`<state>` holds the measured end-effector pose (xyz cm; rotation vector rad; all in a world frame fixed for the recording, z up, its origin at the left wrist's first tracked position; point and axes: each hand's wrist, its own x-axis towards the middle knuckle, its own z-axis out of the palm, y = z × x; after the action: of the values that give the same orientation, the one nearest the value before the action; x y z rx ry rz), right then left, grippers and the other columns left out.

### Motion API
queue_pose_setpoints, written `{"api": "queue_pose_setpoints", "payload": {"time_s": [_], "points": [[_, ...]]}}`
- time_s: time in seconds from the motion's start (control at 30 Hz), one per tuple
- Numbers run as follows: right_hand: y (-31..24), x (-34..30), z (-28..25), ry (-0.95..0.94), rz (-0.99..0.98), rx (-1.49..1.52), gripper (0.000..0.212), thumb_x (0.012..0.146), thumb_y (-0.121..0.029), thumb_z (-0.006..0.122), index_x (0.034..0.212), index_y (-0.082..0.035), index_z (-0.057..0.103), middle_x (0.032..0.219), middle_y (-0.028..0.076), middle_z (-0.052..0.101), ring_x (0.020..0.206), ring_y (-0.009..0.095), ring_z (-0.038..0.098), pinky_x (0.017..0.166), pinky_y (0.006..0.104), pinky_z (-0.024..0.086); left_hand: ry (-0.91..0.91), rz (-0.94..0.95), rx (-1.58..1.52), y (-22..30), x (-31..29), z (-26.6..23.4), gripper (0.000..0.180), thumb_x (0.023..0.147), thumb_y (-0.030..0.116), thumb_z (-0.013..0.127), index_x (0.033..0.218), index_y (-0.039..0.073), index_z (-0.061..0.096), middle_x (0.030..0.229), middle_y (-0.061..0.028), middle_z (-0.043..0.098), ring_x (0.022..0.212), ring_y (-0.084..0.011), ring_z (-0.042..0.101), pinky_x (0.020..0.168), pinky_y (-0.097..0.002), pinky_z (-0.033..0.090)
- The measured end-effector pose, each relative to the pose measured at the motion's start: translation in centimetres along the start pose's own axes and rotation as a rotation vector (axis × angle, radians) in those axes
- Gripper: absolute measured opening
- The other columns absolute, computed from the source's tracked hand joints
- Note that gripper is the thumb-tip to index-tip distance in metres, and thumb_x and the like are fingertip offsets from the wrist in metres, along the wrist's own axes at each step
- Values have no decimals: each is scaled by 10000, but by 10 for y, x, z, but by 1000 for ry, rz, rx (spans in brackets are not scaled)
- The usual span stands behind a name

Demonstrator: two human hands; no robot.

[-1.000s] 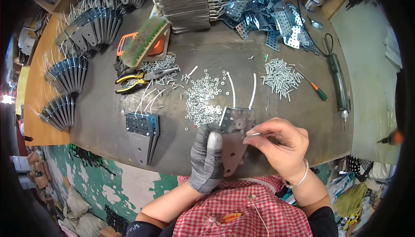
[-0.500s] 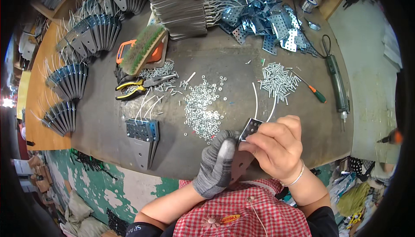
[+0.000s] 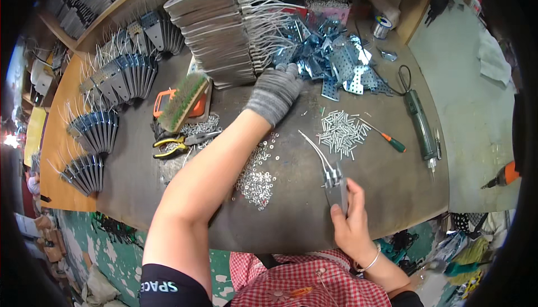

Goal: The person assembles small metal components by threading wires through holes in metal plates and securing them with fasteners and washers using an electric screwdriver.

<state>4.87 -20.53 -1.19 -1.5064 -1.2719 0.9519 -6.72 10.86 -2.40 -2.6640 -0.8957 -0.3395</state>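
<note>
My left hand [image 3: 274,95], in a grey knit glove, stretches across the bench to where a heap of blue perforated metal plates [image 3: 344,60] meets a tall stack of grey metal plates with white wires [image 3: 207,32]. Its fingertips touch or nearly touch the heap's left edge; nothing shows in its grasp. Bare and closed, my right hand [image 3: 354,220] grips a grey metal plate with white wires [image 3: 337,194] near the bench's front edge. Small upright metal pieces stand at that plate's far end. Loose screws [image 3: 343,133] lie beyond it, and small nuts [image 3: 258,186] are spread to its left.
Fanned rows of finished-looking wired plates [image 3: 92,130] line the left side. A brush [image 3: 184,102] leans on an orange item near yellow-handled pliers [image 3: 171,147]. Rightward lie a green-handled screwdriver [image 3: 395,142] and a dark power screwdriver [image 3: 420,125]. A solder spool [image 3: 381,27] stands behind.
My left hand has let go of the plate and moved far forward to the heap. My right hand keeps the wired plate, now tilted differently and slightly lower. The view has shifted.
</note>
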Motion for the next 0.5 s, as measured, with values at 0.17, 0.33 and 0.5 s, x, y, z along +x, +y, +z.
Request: {"api": "queue_pose_setpoints", "payload": {"time_s": [0.17, 0.33, 0.5], "points": [[19, -2, -1, 79, -20, 58, 477, 915, 34, 500, 1347, 71, 298, 1238, 285, 540, 1118, 343, 582, 989, 383, 434, 150, 88, -208, 11, 1, -42, 120, 830, 170, 632, 902, 75, 643, 1039, -149, 604, 986, -324, 596, 823, -423, 517], [35, 0, -7, 120, -85, -130, 439, 879, 59, 537, 1269, 48, 336, 1266, 268, 489, 1150, 300, 542, 989, 383, 432, -123, -192, -981, 68, -90, -121, 170, 766, 48, 668, 920, 54, 597, 908, -156, 602, 814, -377, 616, 712, -420, 518], [29, 2, 5, 78, -98, 148, 409, 848, 124, 555, 1194, 30, 359, 1303, 235, 484, 1185, 254, 532, 1007, 348, 427, -238, -143, -791, 128, -178, -116, 361, 714, 90, 759, 1053, 73, 635, 947, -126, 625, 848, -337, 623, 740, -417, 517]]}}
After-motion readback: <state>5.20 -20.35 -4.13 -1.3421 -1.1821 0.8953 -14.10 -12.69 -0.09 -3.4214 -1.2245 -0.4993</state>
